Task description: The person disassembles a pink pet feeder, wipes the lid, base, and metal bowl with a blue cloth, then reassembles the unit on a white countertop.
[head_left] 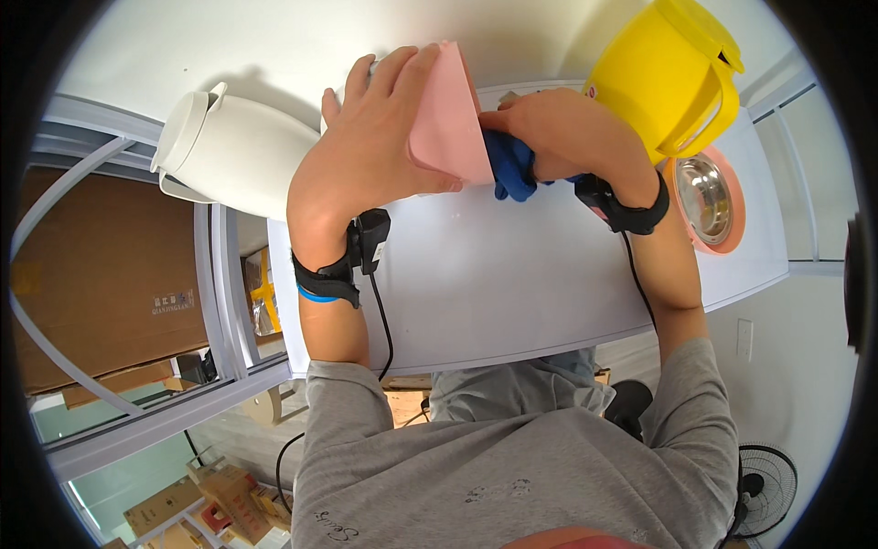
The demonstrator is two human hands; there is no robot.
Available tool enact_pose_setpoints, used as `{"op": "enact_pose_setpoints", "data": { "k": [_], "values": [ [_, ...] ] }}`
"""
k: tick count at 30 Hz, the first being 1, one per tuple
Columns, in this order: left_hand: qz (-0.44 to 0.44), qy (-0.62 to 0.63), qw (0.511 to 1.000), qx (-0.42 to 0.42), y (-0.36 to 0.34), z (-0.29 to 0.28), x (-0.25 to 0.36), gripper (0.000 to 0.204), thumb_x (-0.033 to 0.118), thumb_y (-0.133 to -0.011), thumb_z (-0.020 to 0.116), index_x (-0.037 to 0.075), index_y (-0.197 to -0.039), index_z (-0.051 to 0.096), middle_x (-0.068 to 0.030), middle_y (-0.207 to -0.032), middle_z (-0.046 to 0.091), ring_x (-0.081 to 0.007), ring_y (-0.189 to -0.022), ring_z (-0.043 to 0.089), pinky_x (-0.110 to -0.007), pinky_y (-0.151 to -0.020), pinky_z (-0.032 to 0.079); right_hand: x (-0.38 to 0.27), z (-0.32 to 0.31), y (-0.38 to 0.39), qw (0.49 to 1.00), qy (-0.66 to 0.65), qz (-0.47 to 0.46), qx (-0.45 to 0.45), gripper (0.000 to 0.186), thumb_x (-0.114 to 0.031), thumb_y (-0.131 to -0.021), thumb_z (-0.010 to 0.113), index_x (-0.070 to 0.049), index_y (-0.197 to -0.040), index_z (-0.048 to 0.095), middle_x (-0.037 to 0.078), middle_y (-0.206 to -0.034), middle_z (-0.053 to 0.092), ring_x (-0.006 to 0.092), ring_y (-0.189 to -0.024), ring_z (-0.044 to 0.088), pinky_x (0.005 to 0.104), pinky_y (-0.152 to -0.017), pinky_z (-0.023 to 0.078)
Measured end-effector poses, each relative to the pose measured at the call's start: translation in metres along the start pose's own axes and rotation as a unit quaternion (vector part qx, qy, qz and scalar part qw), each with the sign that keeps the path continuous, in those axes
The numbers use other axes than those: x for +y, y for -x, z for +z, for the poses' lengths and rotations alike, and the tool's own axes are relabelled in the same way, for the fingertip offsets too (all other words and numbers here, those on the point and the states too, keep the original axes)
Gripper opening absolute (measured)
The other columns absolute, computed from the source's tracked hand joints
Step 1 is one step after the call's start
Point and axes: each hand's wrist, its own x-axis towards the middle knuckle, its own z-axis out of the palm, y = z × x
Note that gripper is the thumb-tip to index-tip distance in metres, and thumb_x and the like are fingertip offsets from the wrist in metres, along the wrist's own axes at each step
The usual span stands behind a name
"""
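My left hand (361, 142) grips a pink bowl (450, 123) from its left side, fingers over the top and thumb along the lower edge. The bowl is tipped on its side above the table, its mouth facing right. At that mouth my right hand (572, 133) holds a crumpled blue cloth (514, 169), partly hidden under the bent fingers. The bowl's inside is mostly out of sight. Both wrists wear black straps with small boxes and cables.
A white jug (233, 142) lies toward the left and a yellow jug (663, 78) is at the back right. Beside the yellow one sits a pink bowl with a steel inside (704, 199). The white table (494, 284) has a curved front edge; a metal frame (210, 284) borders its left.
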Motion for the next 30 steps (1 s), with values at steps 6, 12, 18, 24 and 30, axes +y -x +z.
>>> {"op": "enact_pose_setpoints", "data": {
  "k": [6, 12, 18, 24, 30],
  "values": [
    [-0.003, -0.005, 1.000, -0.008, 0.001, -0.006, 0.002, 0.137, 0.036, -0.056, 0.108, 0.019, -0.176, 0.043, -0.0109, -0.175, 0.050, -0.0410, -0.162, 0.042, -0.061, -0.125, 0.040, 0.009, -0.024, 0.021, 0.987, -0.130, -0.086, 0.033, 0.064, -0.006, -0.076, 0.083, -0.014, -0.139, 0.075, 0.015, -0.122, 0.080, 0.0435, -0.107, 0.075, 0.0471, -0.090, 0.062],
    [-0.019, -0.019, 1.000, -0.007, 0.001, -0.005, 0.011, 0.136, 0.035, -0.057, 0.108, 0.019, -0.175, 0.043, -0.0102, -0.175, 0.050, -0.0421, -0.163, 0.041, -0.061, -0.126, 0.038, 0.020, -0.035, 0.029, 0.956, -0.179, -0.120, 0.201, 0.059, -0.005, -0.077, 0.085, -0.013, -0.134, 0.074, 0.015, -0.121, 0.079, 0.0411, -0.111, 0.074, 0.0446, -0.100, 0.061],
    [0.008, 0.015, 1.000, 0.004, 0.002, -0.005, 0.001, 0.135, 0.035, -0.057, 0.108, 0.018, -0.175, 0.044, -0.0098, -0.174, 0.051, -0.0419, -0.161, 0.043, -0.062, -0.125, 0.039, 0.006, -0.033, 0.017, 0.945, -0.083, -0.042, 0.314, 0.061, 0.002, -0.080, 0.079, -0.015, -0.138, 0.072, 0.011, -0.129, 0.078, 0.0404, -0.117, 0.073, 0.0449, -0.103, 0.061],
    [-0.006, 0.012, 1.000, -0.007, -0.001, -0.005, 0.001, 0.134, 0.035, -0.058, 0.107, 0.018, -0.175, 0.043, -0.0088, -0.175, 0.050, -0.0420, -0.161, 0.042, -0.065, -0.126, 0.038, 0.029, 0.000, -0.021, 0.920, -0.088, -0.024, 0.382, 0.072, 0.007, -0.082, 0.073, -0.019, -0.148, 0.065, 0.008, -0.141, 0.075, 0.0413, -0.123, 0.072, 0.0455, -0.105, 0.061],
    [0.001, -0.028, 1.000, -0.008, 0.000, -0.003, 0.005, 0.135, 0.038, -0.058, 0.106, 0.019, -0.176, 0.043, -0.0084, -0.176, 0.049, -0.0421, -0.161, 0.042, -0.072, -0.127, 0.036, 0.039, 0.037, -0.026, 0.957, -0.091, 0.018, 0.276, 0.084, 0.004, -0.083, 0.075, -0.020, -0.162, 0.056, 0.012, -0.138, 0.076, 0.0431, -0.119, 0.075, 0.0468, -0.097, 0.063]
  ]
}}
